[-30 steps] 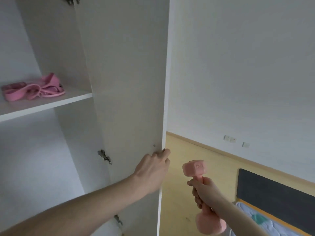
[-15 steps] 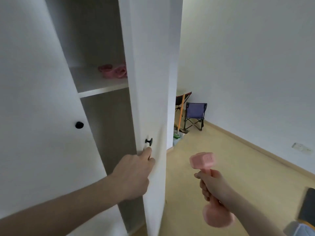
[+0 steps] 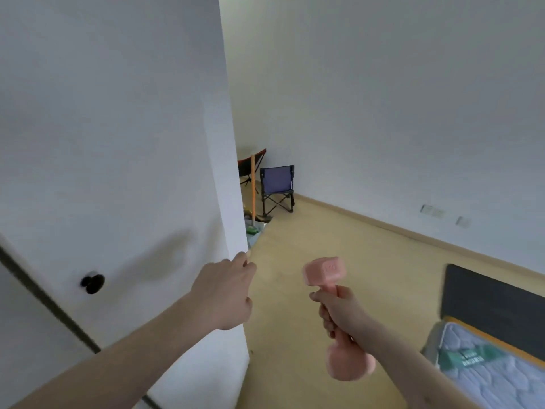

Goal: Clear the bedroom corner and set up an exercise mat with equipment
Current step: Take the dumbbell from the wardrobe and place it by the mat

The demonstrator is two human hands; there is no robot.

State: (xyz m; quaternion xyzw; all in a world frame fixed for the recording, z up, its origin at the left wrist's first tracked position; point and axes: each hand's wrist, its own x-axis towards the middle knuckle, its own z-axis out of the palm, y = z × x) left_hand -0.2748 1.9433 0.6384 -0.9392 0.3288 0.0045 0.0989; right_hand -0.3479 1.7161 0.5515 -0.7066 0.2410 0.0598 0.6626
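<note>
My right hand [image 3: 339,312] clamped the pink rubber-coated dumbbell [image 3: 336,317] by its grip, long axis near upright. My left hand [image 3: 225,293], fingers loose, rested against the white wardrobe door [image 3: 118,143] edge, nearer the cluttered corner ahead.

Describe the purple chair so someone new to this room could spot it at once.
Follow the white wardrobe door to its right edge and look past it into the far corner. There the purple chair, a low folding one, stands on the wooden floor. Its neighbour, the red-edged dark chair, sits behind an orange pole.
</note>
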